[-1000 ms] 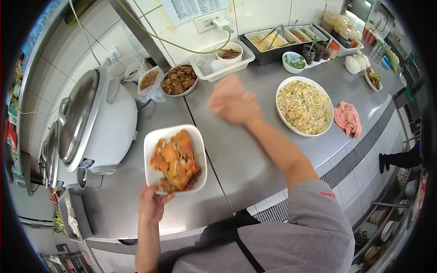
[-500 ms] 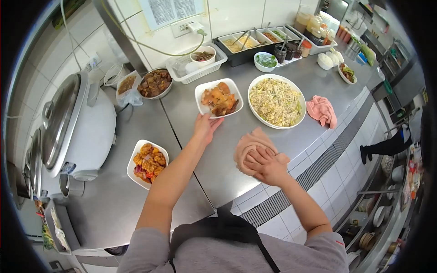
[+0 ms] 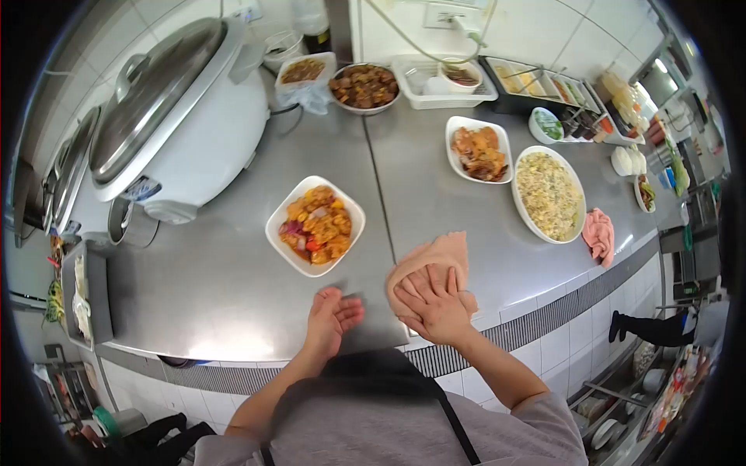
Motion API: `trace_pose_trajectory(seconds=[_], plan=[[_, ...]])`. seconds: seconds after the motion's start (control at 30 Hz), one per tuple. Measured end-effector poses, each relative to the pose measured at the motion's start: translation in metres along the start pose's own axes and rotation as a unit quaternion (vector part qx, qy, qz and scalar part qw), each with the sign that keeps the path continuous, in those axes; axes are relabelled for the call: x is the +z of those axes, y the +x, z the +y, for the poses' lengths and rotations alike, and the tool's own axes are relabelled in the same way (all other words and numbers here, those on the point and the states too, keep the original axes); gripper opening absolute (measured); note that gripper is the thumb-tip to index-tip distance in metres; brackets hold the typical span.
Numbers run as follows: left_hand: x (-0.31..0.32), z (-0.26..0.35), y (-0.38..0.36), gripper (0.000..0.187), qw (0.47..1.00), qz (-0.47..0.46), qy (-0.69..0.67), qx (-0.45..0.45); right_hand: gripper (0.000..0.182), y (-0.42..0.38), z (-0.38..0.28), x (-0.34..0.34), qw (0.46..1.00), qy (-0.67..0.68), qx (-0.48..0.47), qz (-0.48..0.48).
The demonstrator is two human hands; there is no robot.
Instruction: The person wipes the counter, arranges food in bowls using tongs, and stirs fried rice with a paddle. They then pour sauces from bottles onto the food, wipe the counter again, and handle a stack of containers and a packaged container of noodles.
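The right hand (image 3: 433,304) has its fingers (image 3: 423,283) spread flat, palm down, pressing a pink cloth (image 3: 435,260) onto the steel table (image 3: 225,287) near its front edge. The left hand (image 3: 328,318) rests just beside it, fingers together, holding nothing. A white dish of saucy food (image 3: 315,225) sits beyond.

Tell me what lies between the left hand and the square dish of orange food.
Nothing: the head view shows only bare steel counter between the left hand and the dish.
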State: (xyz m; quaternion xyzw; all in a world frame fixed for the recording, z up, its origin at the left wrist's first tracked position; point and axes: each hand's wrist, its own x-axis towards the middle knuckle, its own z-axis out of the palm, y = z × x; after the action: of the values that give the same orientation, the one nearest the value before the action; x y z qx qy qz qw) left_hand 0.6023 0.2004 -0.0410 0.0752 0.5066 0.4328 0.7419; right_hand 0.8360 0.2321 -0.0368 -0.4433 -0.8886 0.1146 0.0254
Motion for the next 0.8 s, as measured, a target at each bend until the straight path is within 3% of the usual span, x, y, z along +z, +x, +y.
trace_pose_trajectory(seconds=[0.07, 0.13, 0.2, 0.27, 0.37, 0.5, 0.6, 0.67, 0.73, 0.77, 0.8], plan=[[-0.002, 0.01, 0.004, 0.046, 0.992, 0.031, -0.051, 0.115, 0.051, 0.021, -0.004, -0.004, 0.999, -0.028, 0.0, -0.045], [-0.004, 0.017, 0.023, 0.042, 0.987, -0.008, -0.074, 0.143, 0.048, 0.054, 0.035, 0.011, 0.988, -0.11, 0.105, 0.023], [-0.004, 0.026, 0.038, 0.039, 0.979, -0.053, -0.1, 0.169, 0.047, 0.097, 0.065, 0.003, 0.978, -0.032, 0.15, 0.14], [-0.008, 0.039, 0.046, 0.036, 0.964, -0.02, -0.133, 0.23, 0.047, 0.131, 0.075, 0.003, 0.968, -0.026, 0.201, 0.148], [-0.025, 0.073, 0.053, 0.035, 0.976, -0.013, -0.085, 0.199, 0.047, 0.161, 0.078, 0.016, 0.948, -0.014, 0.23, 0.219], [-0.067, 0.095, 0.023, 0.035, 0.989, 0.004, -0.01, 0.151, 0.047, 0.203, 0.07, 0.011, 0.934, 0.007, 0.276, 0.228], [-0.114, 0.098, -0.017, 0.041, 0.989, 0.035, -0.025, 0.143, 0.047, 0.248, 0.047, 0.019, 0.921, -0.015, 0.304, 0.243], [-0.138, 0.107, -0.053, 0.04, 0.987, 0.065, -0.005, 0.15, 0.041, 0.285, 0.008, 0.03, 0.939, -0.039, 0.186, 0.288], [-0.163, 0.113, -0.088, 0.042, 0.981, 0.095, 0.01, 0.167, 0.038, 0.31, -0.056, 0.047, 0.951, 0.049, 0.072, 0.295], [-0.173, 0.116, -0.106, 0.043, 0.978, 0.111, 0.021, 0.175, 0.036, 0.331, -0.092, 0.064, 0.963, -0.105, -0.02, 0.247], [-0.182, 0.119, -0.122, 0.044, 0.975, 0.125, 0.031, 0.183, 0.033, 0.326, -0.139, 0.065, 0.968, -0.103, -0.077, 0.217]])
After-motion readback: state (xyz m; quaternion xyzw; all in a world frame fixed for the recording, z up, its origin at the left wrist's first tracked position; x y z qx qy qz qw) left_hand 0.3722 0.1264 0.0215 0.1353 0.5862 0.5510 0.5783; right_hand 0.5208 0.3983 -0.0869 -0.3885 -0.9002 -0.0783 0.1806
